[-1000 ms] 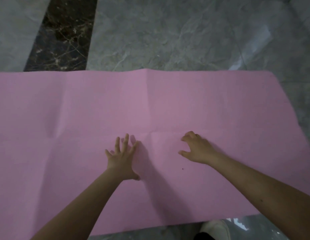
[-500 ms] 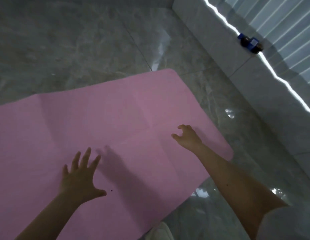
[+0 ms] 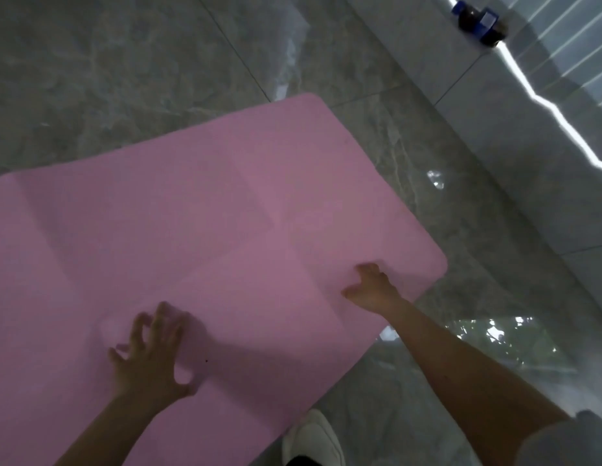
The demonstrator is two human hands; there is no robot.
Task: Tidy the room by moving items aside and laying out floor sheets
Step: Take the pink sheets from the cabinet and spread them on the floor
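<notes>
A large pink floor sheet (image 3: 178, 230) with fold creases lies spread on the grey marble floor (image 3: 124, 79). My left hand (image 3: 151, 354) rests on the sheet near its front edge, fingers spread and a little bent, blurred by motion. My right hand (image 3: 373, 287) presses on the sheet close to its right front corner, fingers bent with the tips on the surface. Neither hand holds anything.
A dark bottle with a blue label (image 3: 479, 20) stands on a grey ledge (image 3: 494, 105) at the upper right, beside a bright light strip. My white shoe (image 3: 313, 438) is at the sheet's front edge. Glossy floor lies to the right.
My view has swung to the right, bringing the sheet's right corner and the ledge into sight. My right hand has slid toward that corner; my left hand followed across the sheet.
</notes>
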